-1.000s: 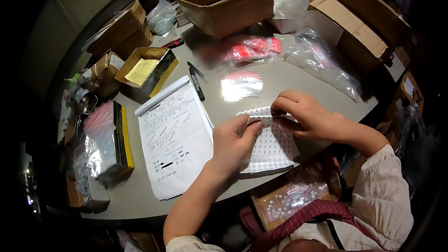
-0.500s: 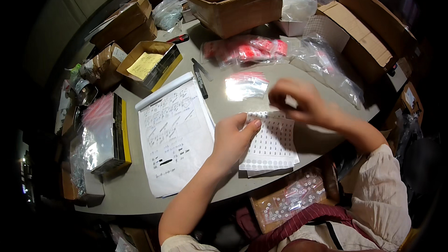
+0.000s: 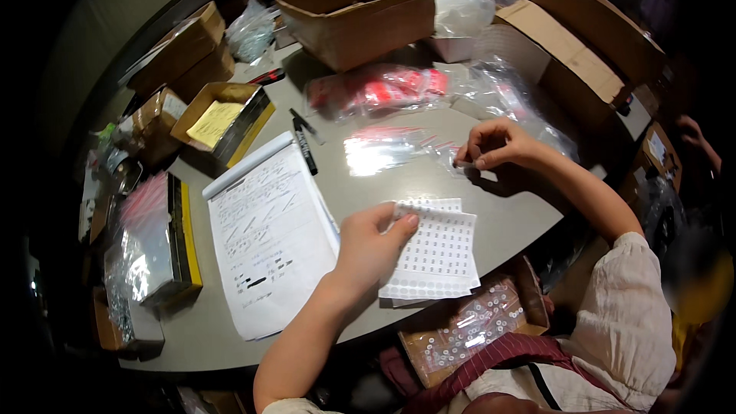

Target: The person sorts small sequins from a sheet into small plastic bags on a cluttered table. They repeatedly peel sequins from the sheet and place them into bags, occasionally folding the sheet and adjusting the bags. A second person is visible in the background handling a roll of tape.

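Note:
My left hand (image 3: pixel 373 244) is closed on the edge of a small stack of white sticker sheets (image 3: pixel 441 249), thumb on top. The sheets carry rows of small round printed labels and lie near the table's front edge. Beyond them my right hand (image 3: pixel 497 149) is pinched, thumb against fingers, just above the table. A small pale bit shows at its fingertips, too small to name. Those fingertips are beside the right end of a fanned row of clear zip bags (image 3: pixel 383 152) with pink-red strips. An open notebook (image 3: pixel 268 245) with handwriting lies left of my left hand.
Black markers (image 3: pixel 304 146) lie beyond the notebook. Behind are a bag of red packets (image 3: pixel 376 90) and a large cardboard box (image 3: pixel 356 27). Boxes of bags (image 3: pixel 157 238) line the left. An open box of small white rings (image 3: pixel 475 322) sits below the front edge. Another person's hand (image 3: pixel 692 132) shows far right.
My right hand has come down from above the sheets to the right end of the zip bags, which now spread farther right. My left hand still holds the sheets. The whole view has shifted.

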A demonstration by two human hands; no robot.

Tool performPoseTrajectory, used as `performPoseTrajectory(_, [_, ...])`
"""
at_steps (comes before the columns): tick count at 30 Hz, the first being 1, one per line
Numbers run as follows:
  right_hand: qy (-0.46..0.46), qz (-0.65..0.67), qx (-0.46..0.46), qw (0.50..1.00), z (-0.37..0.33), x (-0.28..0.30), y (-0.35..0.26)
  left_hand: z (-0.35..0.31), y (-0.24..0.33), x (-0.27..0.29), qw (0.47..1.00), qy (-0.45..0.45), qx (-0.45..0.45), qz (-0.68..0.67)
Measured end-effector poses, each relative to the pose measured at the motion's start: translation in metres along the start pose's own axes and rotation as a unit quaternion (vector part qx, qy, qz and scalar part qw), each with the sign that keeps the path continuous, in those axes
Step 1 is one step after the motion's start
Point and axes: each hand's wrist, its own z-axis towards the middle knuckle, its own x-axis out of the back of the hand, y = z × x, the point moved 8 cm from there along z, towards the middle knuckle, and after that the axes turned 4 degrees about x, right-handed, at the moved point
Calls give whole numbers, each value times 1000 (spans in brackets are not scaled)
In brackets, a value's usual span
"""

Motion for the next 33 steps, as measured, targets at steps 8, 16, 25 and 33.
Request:
performPoseTrajectory(8, [81, 41, -60, 994, -3, 1, -2, 13, -22, 9, 997, 10, -52, 51])
performPoseTrajectory(16, [18, -149, -19, 989, 2, -18, -10, 1, -11, 10, 996, 35, -66, 39])
performPoseTrajectory(25, [-111, -177, 13, 978, -23, -78, -36, -2, -9, -12, 986, -60, -129, 82])
performPoseTrajectory(33, [-123, -173, 45, 976, -33, -87, -36, -17, 5, -26, 943, -107, -270, 165])
